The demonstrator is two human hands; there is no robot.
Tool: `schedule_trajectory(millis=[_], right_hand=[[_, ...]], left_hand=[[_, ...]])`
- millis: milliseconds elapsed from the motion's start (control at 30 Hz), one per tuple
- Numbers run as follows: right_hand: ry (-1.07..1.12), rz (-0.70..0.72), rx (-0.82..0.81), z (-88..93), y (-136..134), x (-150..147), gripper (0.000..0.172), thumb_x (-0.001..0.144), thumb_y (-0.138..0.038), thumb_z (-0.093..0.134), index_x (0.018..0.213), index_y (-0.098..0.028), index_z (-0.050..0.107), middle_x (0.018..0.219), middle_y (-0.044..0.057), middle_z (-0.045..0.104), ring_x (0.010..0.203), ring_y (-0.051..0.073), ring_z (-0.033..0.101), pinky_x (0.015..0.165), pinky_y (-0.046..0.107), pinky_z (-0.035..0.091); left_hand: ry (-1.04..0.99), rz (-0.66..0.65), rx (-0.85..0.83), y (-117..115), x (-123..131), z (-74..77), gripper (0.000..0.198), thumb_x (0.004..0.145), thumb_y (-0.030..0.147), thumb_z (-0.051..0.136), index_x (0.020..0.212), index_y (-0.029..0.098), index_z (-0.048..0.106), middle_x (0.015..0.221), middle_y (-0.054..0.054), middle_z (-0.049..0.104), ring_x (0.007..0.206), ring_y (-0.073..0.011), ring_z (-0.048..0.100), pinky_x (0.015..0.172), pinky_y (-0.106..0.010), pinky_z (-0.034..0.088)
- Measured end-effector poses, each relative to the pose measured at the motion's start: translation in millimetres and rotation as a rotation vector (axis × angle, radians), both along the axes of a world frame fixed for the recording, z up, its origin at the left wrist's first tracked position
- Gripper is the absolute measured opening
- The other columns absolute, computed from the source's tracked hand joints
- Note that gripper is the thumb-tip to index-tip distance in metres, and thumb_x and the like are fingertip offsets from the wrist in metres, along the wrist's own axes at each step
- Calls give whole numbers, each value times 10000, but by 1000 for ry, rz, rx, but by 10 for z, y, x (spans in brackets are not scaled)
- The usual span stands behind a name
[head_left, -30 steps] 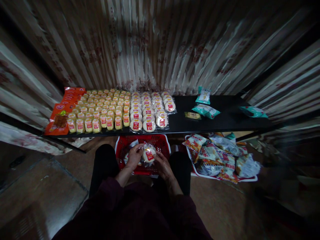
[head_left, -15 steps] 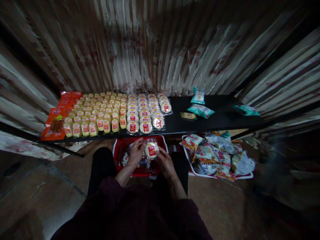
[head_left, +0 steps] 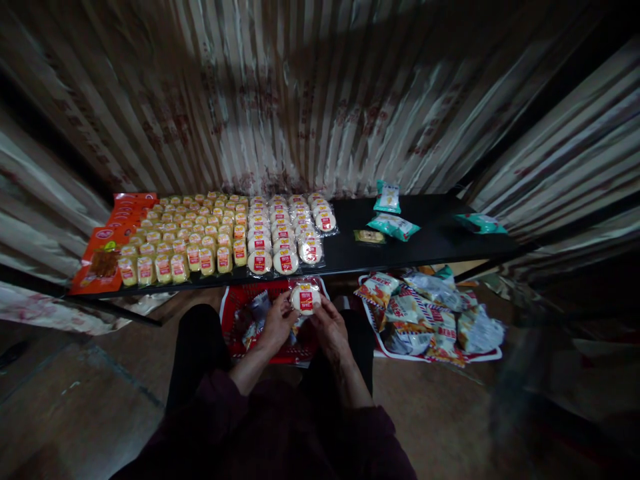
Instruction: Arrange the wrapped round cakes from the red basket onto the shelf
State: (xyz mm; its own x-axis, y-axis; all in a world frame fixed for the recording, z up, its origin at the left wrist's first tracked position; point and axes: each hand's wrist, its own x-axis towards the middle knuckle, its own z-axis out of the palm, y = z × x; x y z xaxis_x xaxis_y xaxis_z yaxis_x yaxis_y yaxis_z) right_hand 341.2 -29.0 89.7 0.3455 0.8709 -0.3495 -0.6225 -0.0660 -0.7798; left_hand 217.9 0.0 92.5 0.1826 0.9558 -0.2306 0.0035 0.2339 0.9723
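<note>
Between both hands is a round, pale packaged cake in clear wrap with a red and yellow label, facing up. My left hand grips its left edge, and my right hand pinches its lower right edge. Beneath them, a red basket with a white rim holds several wrapped packs, partly hidden by my hands. Just beyond, on a black shelf, matching round cakes lie in overlapping rows. The front cake of the rightmost row sits farther back than its neighbours.
Small yellow wrapped cakes and orange packets fill the shelf's left. Teal packets and one flat yellow pack lie to the right. A second basket heaped with snack bags stands below. A striped curtain hangs behind.
My left hand has shifted its hold lower along the cake's left side. The cake has turned slightly, its label now facing me more squarely. The view has shifted a little.
</note>
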Motion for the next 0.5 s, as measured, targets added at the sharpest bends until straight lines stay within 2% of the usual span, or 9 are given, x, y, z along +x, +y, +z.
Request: schedule_trajectory(millis=[167, 367, 500], right_hand=[[-28, 17, 9, 24, -13, 45, 422, 638, -320, 786, 1040, -243, 684, 920, 19, 732, 758, 174, 669, 673, 287, 533], [-65, 15, 7, 78, 0, 146, 526, 605, -343, 800, 1100, -224, 670, 982, 33, 728, 849, 206, 673, 770, 326, 535], [-87, 43, 33, 73, 30, 258, 514, 631, -341, 787, 1118, -243, 658, 1012, 33, 722, 859, 209, 673, 793, 343, 530]], left_hand=[[29, 27, 28, 0, 70, 16, 481, 723, 60, 583, 1191, 166, 549, 937, -55, 665, 866, -151, 634, 809, -301, 521], [12, 13, 50, 10, 159, 124, 478, 726, 69, 568, 1191, 176, 538, 933, -36, 667, 893, -147, 637, 854, -307, 503], [15, -2, 86, 57, 266, 159, 462, 733, 73, 558, 1183, 176, 532, 936, -40, 669, 901, -151, 639, 878, -324, 495]])
